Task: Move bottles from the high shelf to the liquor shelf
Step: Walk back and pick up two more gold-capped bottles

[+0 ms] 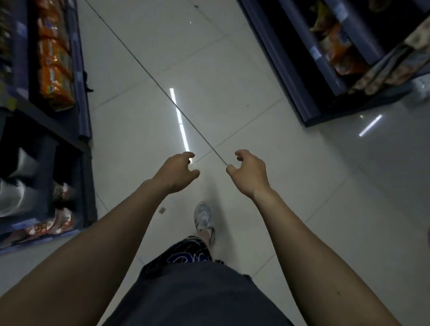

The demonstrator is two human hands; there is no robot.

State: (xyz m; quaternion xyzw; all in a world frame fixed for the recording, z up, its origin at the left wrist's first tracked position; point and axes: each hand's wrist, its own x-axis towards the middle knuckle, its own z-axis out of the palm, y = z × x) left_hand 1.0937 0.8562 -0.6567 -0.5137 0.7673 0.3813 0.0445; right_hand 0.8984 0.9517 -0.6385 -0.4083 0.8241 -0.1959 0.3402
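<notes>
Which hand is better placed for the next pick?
Neither, so far: left hand and right hand are both empty, side by side over the aisle floor, with no bottle in view.

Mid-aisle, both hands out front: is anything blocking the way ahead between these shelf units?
Nothing visible does. The left hand and right hand hold nothing, and the tiled floor runs open between the snack shelf at left and the shelf unit at right. No bottle or liquor shelf is in view.
</notes>
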